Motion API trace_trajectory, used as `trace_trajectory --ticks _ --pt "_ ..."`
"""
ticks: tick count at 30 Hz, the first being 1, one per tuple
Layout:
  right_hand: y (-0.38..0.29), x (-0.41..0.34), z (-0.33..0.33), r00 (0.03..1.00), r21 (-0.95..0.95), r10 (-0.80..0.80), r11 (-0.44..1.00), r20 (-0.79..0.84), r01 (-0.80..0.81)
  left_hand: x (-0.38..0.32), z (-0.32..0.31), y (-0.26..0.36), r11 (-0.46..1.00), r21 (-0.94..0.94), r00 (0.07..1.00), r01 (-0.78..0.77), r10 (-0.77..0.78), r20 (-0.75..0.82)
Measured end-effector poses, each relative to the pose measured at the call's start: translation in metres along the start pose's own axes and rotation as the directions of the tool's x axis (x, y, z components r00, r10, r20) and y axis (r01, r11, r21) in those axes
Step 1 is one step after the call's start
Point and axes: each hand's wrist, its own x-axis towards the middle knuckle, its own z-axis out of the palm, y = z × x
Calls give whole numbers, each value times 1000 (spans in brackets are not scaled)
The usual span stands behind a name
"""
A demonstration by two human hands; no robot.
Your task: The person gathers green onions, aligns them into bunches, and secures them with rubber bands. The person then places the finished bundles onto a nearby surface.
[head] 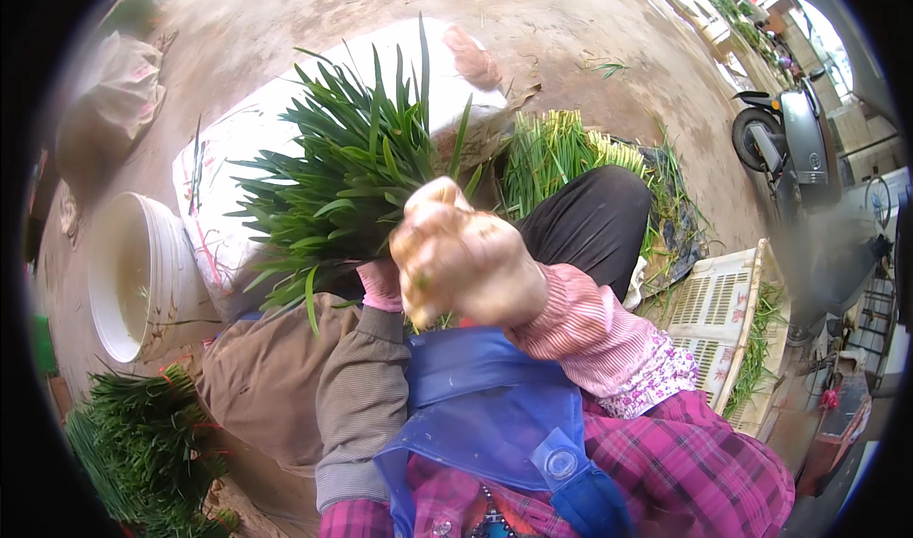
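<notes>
A thick bunch of long flat green leaves [342, 160], which look like garlic chives, fans out towards the upper left above my lap. My left hand [379, 281] is on the lower side of the bunch and appears to grip it. Leaves and my other hand cover most of its fingers, and a pink edge shows at the wrist. In front of the bunch's base, my right hand [467, 260] is raised with bent fingers, blurred and close to the camera. Whether anything is between those fingers is hidden. A blue apron [492, 402] covers my front.
A white sack [242, 153] lies before me, beside a white bucket [121, 274] with murky liquid. Tied green bundles [150, 445] stand lower left. Stacked cut stalks [546, 149] lie beyond my right knee [595, 217]. Plastic crates [713, 310] and a scooter [802, 135] are right.
</notes>
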Motion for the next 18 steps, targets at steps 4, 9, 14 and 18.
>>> trace_trajectory --ticks 4,9,14,18 --pt "-21 -1 -26 961 484 159 874 -224 -32 -14 5 9 831 556 994 -13 70 -82" --pt "25 -20 -88 690 -95 144 950 -709 -296 -22 21 16 809 587 997 18 26 -68" --pt "139 -94 -84 397 748 758 626 -518 -219 -18 55 11 763 583 960 -279 241 145" --pt "200 -162 -51 292 803 886 453 -360 -387 -10 87 8 633 534 827 -561 402 392"
